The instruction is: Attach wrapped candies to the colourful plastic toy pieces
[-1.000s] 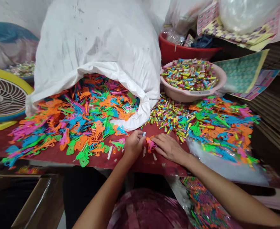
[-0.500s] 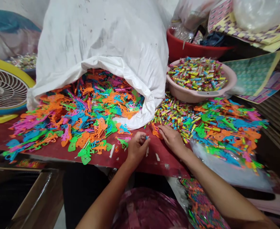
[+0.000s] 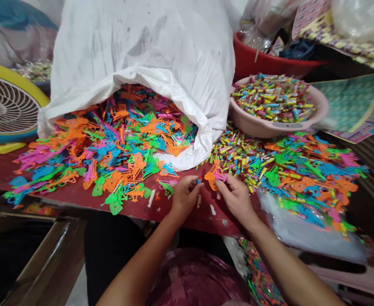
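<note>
My left hand (image 3: 186,194) is closed on a small blue and red piece (image 3: 199,180) at its fingertips, above the front of the dark red table. To its right, my right hand (image 3: 236,199) pinches an orange and pink plastic toy (image 3: 212,176) between thumb and fingers. The two hands are apart. A heap of orange, green, blue and pink plastic toys (image 3: 110,153) spills from a white sack (image 3: 148,42) at the left and centre. Small wrapped tubes (image 3: 234,151) lie behind my right hand.
A pink basin (image 3: 257,124) full of wrapped tubes stands at the back right, before a red basin (image 3: 250,55). More toys (image 3: 314,170) lie at the right, partly on clear plastic bags (image 3: 317,238). A fan (image 3: 8,106) stands at the left; a cardboard box (image 3: 30,259) is below.
My right hand has lifted the orange and pink toy off the table and turned inward. The left hand still holds its small piece. The view has shifted slightly.
</note>
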Demonstrator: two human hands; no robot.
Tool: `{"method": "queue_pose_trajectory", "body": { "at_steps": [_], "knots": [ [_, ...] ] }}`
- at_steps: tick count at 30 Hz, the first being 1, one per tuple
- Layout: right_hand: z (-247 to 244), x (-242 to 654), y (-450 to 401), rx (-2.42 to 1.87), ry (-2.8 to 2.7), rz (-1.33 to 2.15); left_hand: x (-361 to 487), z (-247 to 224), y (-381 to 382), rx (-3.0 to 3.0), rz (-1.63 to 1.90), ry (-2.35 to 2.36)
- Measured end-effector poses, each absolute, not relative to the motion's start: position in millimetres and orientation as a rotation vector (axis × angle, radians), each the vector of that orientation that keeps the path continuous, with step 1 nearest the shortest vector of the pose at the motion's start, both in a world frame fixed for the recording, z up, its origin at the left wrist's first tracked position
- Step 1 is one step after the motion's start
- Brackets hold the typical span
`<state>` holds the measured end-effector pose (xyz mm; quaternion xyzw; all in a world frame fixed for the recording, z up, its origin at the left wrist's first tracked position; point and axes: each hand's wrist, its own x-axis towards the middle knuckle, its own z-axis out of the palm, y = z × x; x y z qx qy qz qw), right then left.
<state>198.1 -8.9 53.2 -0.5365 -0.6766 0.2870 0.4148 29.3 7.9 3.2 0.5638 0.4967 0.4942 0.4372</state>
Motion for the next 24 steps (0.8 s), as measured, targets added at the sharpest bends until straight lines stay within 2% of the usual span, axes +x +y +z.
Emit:
{"method": "queue_pose_trajectory", "body": {
  "at_steps": [10,18,24],
  "knots": [
    [64.0,183.0,-13.9,-1.323,-1.876,0.405,30.1,4.4,8.1,1.406,1.237,1.21],
    [68.5,178.1,-11.1,-1.268,-1.939,0.423,27.5,5.9,2.4,1.772,1.236,1.254],
    [62.8,167.9,-12.8,-1.291,-1.901,0.427,27.9,7.3,0.0,1.915,1.111,1.424]
  ]
}}
